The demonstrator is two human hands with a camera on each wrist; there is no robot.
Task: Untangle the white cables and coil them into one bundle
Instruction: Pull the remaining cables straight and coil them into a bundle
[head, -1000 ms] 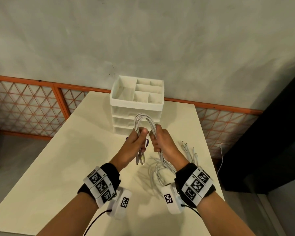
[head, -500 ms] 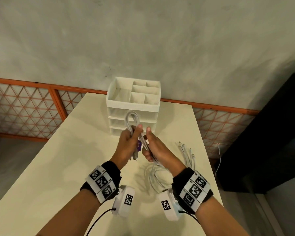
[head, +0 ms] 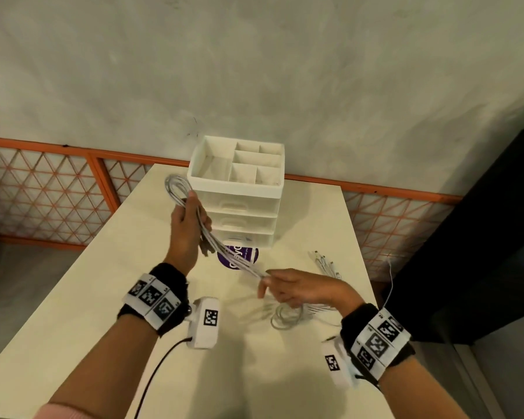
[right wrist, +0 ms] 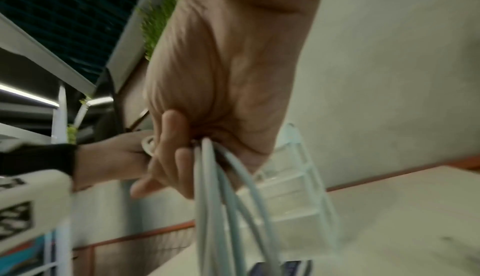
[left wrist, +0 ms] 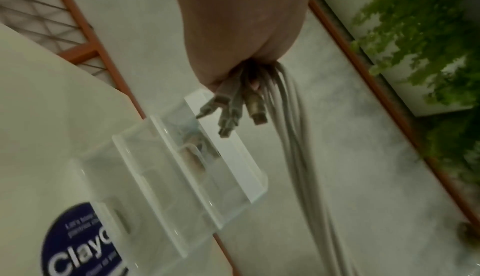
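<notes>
White round-sheathed cables run as a taut bundle between both hands above the cream matte tabletop. The left hand is raised, palm toward the body, with fingers and thumb curled round a folded loop of the cables; the loop stands up past the fingers. In the left wrist view the left hand is a tight fist, and several grey plug ends stick out below it beside the hanging strands.

The right hand sits lower and nearer the body, knuckles up, pinching the same strands between thumb and curled fingers. In the right wrist view the right hand closes over the cables, which leave the palm as smooth parallel lines. Slack cable lies coiled on the table under this hand.

A second group of white cables with small connectors lies flat on the table, right of the hands and apart from them. A white plastic drawer organiser with an open compartmented top stands at the far table edge. A round purple sticker lies in front of it.
</notes>
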